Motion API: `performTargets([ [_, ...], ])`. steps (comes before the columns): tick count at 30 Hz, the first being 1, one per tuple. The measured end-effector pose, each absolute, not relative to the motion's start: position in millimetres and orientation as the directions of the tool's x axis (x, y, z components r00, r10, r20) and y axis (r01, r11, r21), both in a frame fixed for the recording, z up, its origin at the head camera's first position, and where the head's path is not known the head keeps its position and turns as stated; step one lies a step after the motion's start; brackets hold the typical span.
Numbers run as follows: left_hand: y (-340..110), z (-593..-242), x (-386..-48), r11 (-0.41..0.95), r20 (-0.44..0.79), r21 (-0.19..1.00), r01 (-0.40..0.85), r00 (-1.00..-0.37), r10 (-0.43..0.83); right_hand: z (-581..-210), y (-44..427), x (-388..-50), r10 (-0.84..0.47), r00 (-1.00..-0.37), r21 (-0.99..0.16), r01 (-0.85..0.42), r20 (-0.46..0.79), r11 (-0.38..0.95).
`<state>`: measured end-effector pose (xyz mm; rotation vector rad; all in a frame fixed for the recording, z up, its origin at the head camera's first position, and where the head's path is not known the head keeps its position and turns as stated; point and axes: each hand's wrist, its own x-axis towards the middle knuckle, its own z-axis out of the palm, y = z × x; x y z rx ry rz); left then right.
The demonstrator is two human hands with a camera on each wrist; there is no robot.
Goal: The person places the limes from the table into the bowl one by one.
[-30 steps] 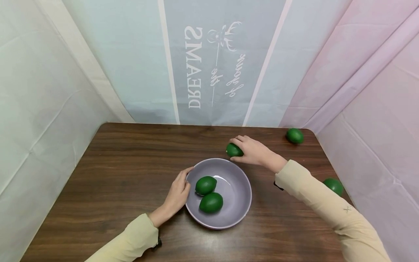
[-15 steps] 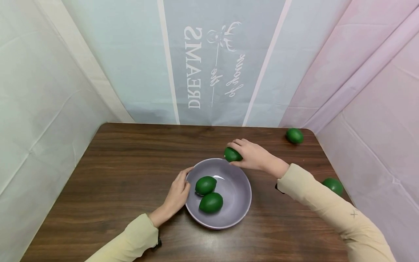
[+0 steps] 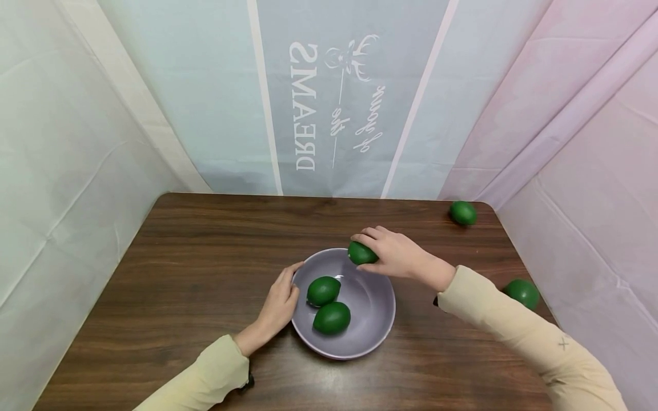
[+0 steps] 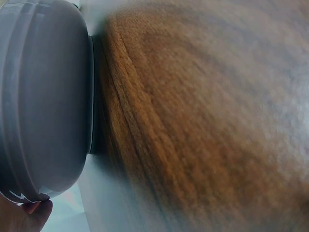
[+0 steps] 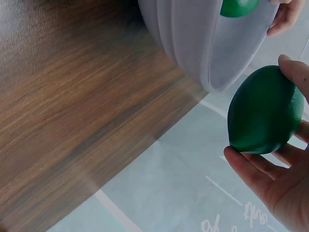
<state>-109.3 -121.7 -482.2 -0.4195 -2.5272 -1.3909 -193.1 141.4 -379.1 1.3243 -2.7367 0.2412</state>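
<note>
In the head view, my right hand (image 3: 396,251) holds a green lime (image 3: 362,253) over the far rim of the purple-grey bowl (image 3: 367,308). Seen from the right wrist, thumb and fingers grip this lime (image 5: 265,111) beside the bowl (image 5: 188,43). Two more limes touch in the bowl's left half: a farther lime (image 3: 323,291) and a nearer lime (image 3: 332,318). My left hand (image 3: 277,305) holds the bowl's left rim. From the left wrist, the bowl's outer wall (image 4: 48,92) fills the left side, with fingertips (image 4: 41,212) touching its lower edge.
A lime (image 3: 463,213) lies by the far right corner of the wooden table (image 3: 205,257). Another green fruit (image 3: 522,293) sits near the right edge, partly behind the right sleeve. A printed curtain (image 3: 334,114) hangs behind the table, with pale cloth on both sides.
My right hand has carried its lime toward me and slightly left, from beyond the bowl to over its far rim. The left hand, bowl and other limes have stayed in place.
</note>
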Motion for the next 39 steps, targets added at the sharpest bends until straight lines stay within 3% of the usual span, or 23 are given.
performTargets([
  [18,-121,-481,-109,0.507,0.322,0.79,0.345,-0.937,0.135,-395,139,-171,-0.807,-0.554,-0.064,-0.83,0.204,0.554],
  [39,-121,-483,-108,0.509,0.324,0.789,0.345,-0.937,0.132,-417,129,-156,-0.851,-0.5,-0.057,-0.866,0.162,0.498],
])
